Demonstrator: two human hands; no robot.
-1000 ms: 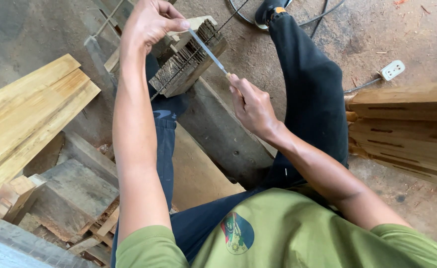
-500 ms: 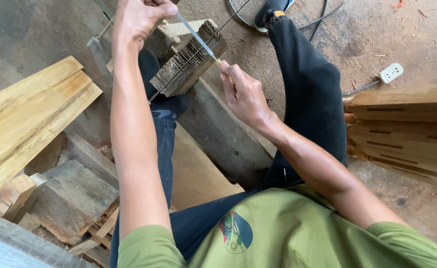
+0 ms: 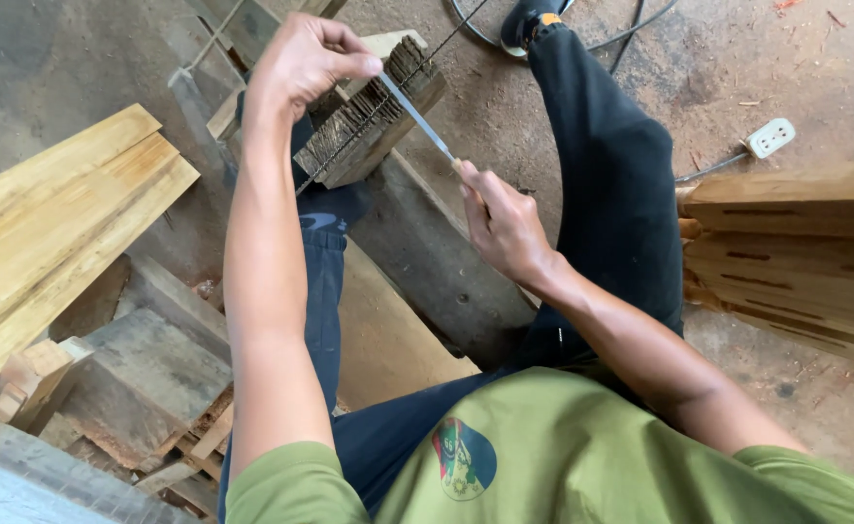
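Observation:
A thin metal file (image 3: 415,114) lies slanted across the toothed edge of a saw blade (image 3: 351,134) clamped in a wooden block (image 3: 388,124). My left hand (image 3: 301,63) pinches the far tip of the file above the block. My right hand (image 3: 503,221) grips the file's handle end, nearer to me. My legs in dark trousers straddle the thick timber beam (image 3: 427,262) that carries the block.
Pale planks (image 3: 49,223) lie at the left. Rough wood offcuts (image 3: 126,388) pile at lower left. A carved wooden piece (image 3: 786,252) stands at the right. A white power socket (image 3: 770,138) with cable and black cords (image 3: 476,24) lie on the dusty floor.
Both hands have slid the file along the saw teeth, first away from me and then back towards me; the view has shifted slightly.

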